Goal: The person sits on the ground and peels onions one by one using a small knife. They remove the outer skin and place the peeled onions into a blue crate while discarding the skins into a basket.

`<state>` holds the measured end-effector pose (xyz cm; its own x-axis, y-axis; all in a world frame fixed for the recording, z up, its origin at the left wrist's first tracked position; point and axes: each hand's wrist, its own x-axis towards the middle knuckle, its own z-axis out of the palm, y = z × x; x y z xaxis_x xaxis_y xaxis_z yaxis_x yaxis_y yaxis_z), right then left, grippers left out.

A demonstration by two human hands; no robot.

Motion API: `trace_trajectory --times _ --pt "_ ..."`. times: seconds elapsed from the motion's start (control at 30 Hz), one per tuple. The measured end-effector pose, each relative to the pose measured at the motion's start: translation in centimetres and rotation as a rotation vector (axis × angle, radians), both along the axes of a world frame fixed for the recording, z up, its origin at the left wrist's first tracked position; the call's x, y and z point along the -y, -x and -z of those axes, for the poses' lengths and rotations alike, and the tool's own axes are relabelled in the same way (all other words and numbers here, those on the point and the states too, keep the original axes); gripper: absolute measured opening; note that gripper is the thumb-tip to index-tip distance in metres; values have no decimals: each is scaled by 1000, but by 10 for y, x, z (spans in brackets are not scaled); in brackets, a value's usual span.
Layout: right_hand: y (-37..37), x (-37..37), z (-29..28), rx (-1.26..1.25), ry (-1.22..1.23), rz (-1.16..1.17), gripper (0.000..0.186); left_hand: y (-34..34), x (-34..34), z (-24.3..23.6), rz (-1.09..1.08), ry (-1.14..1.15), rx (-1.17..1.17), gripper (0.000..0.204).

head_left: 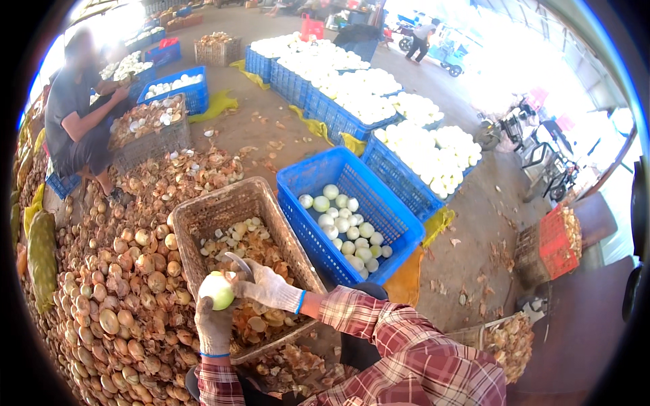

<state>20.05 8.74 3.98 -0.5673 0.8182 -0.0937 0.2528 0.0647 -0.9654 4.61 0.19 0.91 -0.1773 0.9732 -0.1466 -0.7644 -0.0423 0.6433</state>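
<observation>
A pale green-white onion (pixel 217 290), mostly peeled, sits in the fingers of my gloved left hand (pixel 214 325). My gloved right hand (pixel 269 287) is closed on a knife with a curved blade (pixel 240 264), which rises beside the onion. Both hands are over a brown plastic crate (pixel 196 197) that holds onion skins and cut-off ends. Right beside this crate stands a blue crate (pixel 305 157) with a layer of peeled onions (pixel 349 229) at its bottom.
Unpeeled onions (pixel 135 298) are heaped at the left. Blue crates (pixel 399 172) full of peeled onions line up beyond. A co-worker (pixel 78 111) sits at the far left by a skin-filled crate (pixel 152 139). Motorbikes (pixel 542 145) and a red crate (pixel 558 243) stand at the right.
</observation>
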Motion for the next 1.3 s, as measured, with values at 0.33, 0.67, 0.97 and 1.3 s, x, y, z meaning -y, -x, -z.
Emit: trace_trajectory --times 0.33,0.67,0.97,1.3 --pt "6 7 -6 149 -239 -45 23 -8 2 14 -38 151 -340 73" --pt "4 -10 2 -321 162 -53 11 -13 -6 1 49 80 -53 61" --pt "4 -11 9 -383 402 77 19 -10 -7 3 23 37 193 69" --pt "-6 -18 -4 -295 486 336 37 22 14 4 -57 -200 403 74"
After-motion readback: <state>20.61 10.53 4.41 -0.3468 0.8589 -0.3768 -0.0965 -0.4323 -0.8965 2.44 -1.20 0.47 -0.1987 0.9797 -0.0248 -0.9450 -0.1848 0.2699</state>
